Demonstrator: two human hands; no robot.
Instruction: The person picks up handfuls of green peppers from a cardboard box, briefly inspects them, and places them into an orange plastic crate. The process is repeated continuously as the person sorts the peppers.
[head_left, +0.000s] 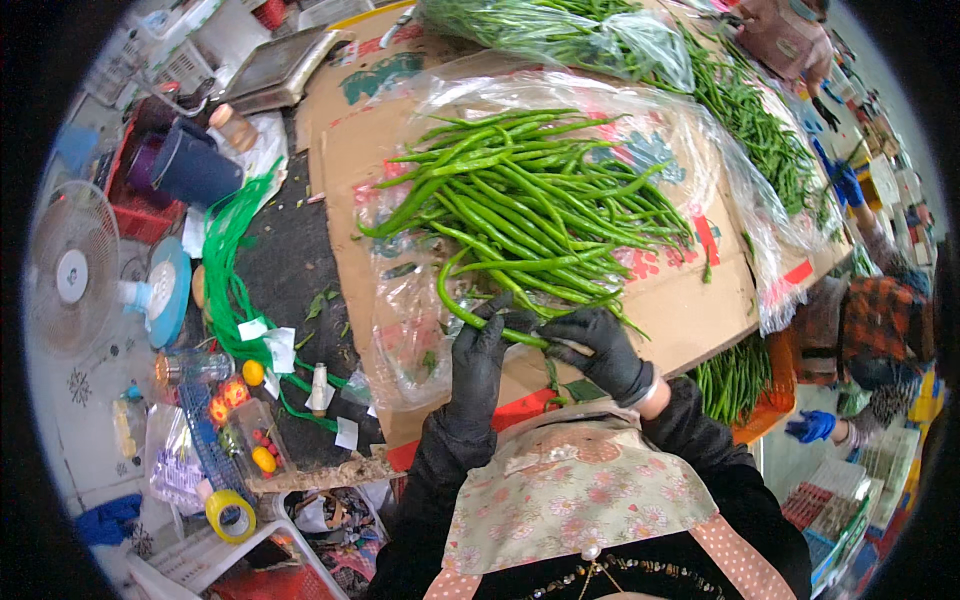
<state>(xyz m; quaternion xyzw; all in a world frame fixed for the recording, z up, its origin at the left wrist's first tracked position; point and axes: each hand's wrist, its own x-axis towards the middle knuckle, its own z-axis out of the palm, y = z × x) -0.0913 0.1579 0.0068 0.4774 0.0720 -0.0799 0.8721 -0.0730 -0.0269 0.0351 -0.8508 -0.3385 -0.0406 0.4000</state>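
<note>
A loose pile of long green chili peppers (517, 202) lies on clear plastic film over flattened cardboard (675, 307). At its near edge my left hand (480, 360), in a black glove, has its fingers around a curved green chili pepper (454, 300). My right hand (604, 352), gloved in black too, pinches the stem end of that same pepper. The two hands are close together, just in front of the apron. Bits of green leaf (585, 388) lie on the cardboard below my right hand.
Green plastic ties (225, 285), a fan (73, 276), yellow tape (230, 516) and a flat scale (274, 67) are at the left. Bagged chili peppers (555, 34) lie at the back. An orange crate (780, 382) of peppers stands right, near co-workers (874, 322).
</note>
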